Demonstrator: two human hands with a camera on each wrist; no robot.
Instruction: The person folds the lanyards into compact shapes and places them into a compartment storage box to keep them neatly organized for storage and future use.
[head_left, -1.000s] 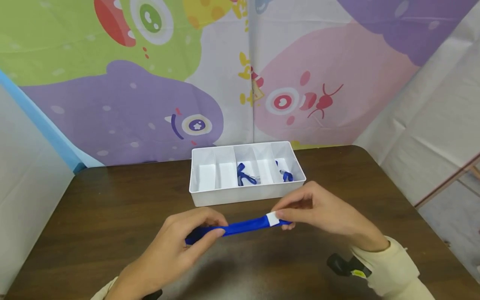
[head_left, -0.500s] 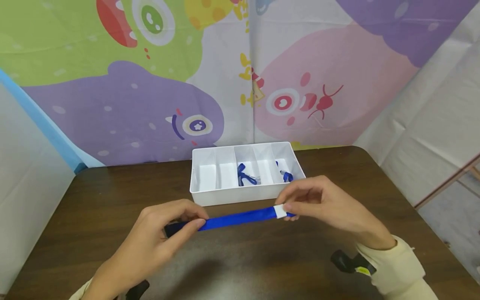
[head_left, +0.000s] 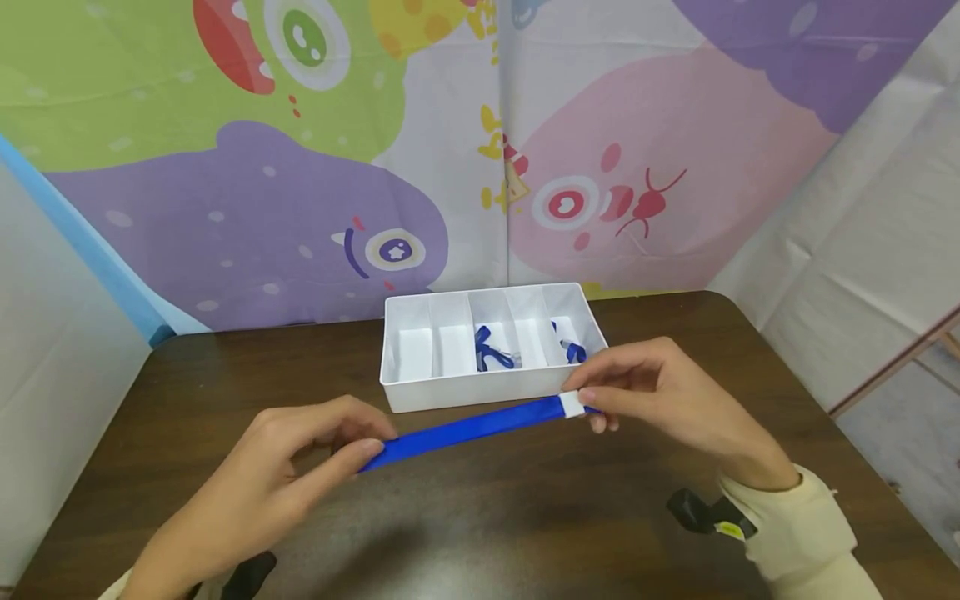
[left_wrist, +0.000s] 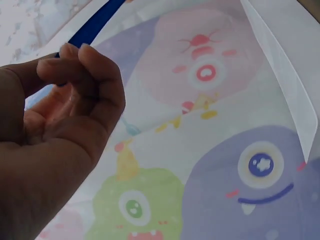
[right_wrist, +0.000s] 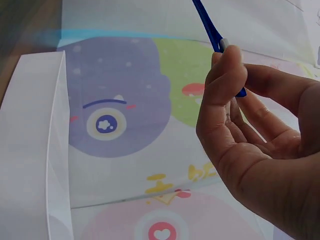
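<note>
A flat blue lanyard is stretched between both hands above the table, sloping up to the right. My left hand pinches its lower end between thumb and fingers. My right hand pinches the other end at a white band, and a short blue tip pokes out past the fingers. In the left wrist view the lanyard runs up from the curled left fingers. From the right wrist, the lanyard rises out of the right fingertips.
Behind the hands, a white divided tray stands near the wall. Its middle compartment holds a blue corded lanyard, and the rightmost one holds another blue strap piece. A cartoon-printed cloth hangs along the back of the brown table.
The left hand has slid left along the lanyard, and the right hand has moved right and slightly up. A longer stretch of lanyard shows between them. The tray has stayed put.
</note>
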